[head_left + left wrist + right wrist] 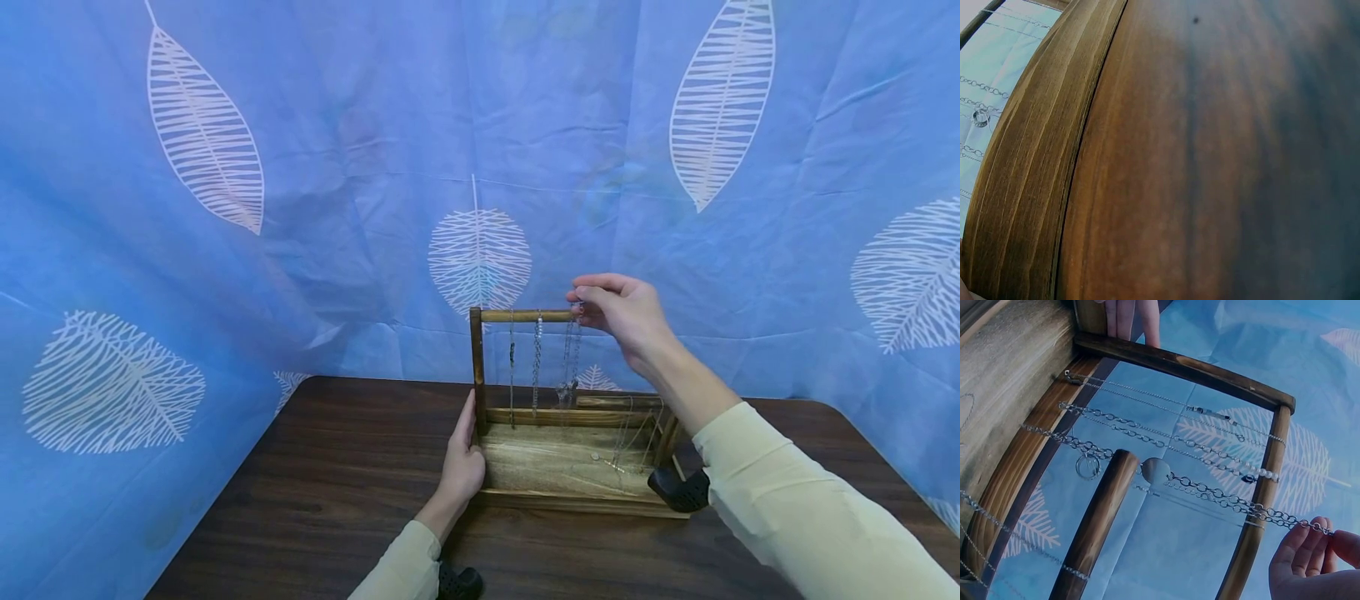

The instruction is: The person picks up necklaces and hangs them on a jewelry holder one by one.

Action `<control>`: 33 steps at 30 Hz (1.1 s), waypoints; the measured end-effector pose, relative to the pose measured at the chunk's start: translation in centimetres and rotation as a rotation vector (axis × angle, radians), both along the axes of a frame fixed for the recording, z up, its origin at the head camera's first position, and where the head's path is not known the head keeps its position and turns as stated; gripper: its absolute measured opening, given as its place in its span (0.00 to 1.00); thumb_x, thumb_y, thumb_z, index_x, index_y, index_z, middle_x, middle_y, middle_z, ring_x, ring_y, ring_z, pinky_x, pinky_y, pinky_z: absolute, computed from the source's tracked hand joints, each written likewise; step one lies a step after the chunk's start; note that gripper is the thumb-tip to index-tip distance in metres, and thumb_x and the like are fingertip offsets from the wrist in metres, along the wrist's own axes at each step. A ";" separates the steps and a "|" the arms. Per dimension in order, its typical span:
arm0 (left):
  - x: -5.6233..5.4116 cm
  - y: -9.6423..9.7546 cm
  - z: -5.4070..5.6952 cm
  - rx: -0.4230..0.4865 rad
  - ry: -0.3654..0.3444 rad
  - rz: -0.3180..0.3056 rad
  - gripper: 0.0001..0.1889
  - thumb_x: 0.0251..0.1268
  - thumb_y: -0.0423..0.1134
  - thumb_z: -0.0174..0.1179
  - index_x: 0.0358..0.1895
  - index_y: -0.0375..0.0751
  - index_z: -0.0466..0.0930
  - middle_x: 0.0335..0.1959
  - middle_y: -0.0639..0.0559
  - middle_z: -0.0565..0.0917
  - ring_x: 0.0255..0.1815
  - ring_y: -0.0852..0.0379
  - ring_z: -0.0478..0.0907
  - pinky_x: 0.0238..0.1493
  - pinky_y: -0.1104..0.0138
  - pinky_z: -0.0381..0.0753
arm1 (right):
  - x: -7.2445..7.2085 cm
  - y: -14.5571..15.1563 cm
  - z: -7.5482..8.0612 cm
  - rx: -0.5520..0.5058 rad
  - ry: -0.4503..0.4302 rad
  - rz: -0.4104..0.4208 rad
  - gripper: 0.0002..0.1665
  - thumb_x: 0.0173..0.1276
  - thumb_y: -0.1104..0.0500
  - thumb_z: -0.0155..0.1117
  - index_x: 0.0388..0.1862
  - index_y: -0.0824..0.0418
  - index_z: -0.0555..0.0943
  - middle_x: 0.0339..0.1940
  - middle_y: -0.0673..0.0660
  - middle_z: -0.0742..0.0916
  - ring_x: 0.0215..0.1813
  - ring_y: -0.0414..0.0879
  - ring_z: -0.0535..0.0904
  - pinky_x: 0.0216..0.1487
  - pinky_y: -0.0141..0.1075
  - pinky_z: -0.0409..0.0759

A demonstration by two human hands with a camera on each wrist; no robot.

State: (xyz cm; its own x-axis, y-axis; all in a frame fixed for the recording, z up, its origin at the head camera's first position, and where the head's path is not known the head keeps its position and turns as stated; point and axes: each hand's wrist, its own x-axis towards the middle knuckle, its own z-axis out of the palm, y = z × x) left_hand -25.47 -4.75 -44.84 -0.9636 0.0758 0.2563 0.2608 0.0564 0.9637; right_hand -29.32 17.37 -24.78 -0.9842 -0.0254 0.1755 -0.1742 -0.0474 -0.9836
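Note:
A wooden jewelry stand (577,502) with an upright frame and a shallow tray stands on the dark table. My left hand (459,467) rests with straight fingers against the stand's left side; the right wrist view shows some of its fingers (1132,322) by the frame's post. At the top bar (498,316), my right hand (626,321) pinches the upper end of a silver chain necklace (1229,500). The necklace runs down past the bar, near a round disc (1155,470) and a ring-shaped pendant (1089,466). Beside it hang other necklaces (537,367).
A shorter wooden bar (1094,528) at the stand's right carries more fine chains (622,425). A thin chain with a small pendant shows over the tray floor (532,467). Behind the dark wooden table (337,467) hangs a blue leaf-patterned cloth (337,208).

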 end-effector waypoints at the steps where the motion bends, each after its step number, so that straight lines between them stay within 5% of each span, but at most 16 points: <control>1: 0.0 0.0 0.0 0.000 -0.001 0.001 0.45 0.58 0.10 0.29 0.82 0.40 0.45 0.82 0.40 0.46 0.81 0.41 0.42 0.75 0.44 0.47 | 0.0 0.1 0.0 0.001 0.000 -0.002 0.15 0.75 0.65 0.60 0.58 0.69 0.79 0.38 0.52 0.89 0.40 0.42 0.85 0.49 0.35 0.84; 33: 0.0 0.0 0.1 -0.009 -0.011 -0.001 0.46 0.57 0.10 0.29 0.82 0.40 0.44 0.82 0.42 0.45 0.81 0.41 0.42 0.75 0.45 0.47 | 0.1 5.1 -0.9 -0.072 -0.006 -0.070 0.09 0.74 0.64 0.61 0.50 0.62 0.82 0.35 0.49 0.89 0.38 0.42 0.84 0.44 0.33 0.84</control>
State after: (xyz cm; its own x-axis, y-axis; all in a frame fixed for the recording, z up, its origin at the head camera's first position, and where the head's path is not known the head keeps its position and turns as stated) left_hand -25.50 -4.78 -44.74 -0.9663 0.0793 0.2449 0.2501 0.0651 0.9660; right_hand -29.20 22.44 -25.70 -0.9840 0.0563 0.1689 -0.1741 -0.1057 -0.9790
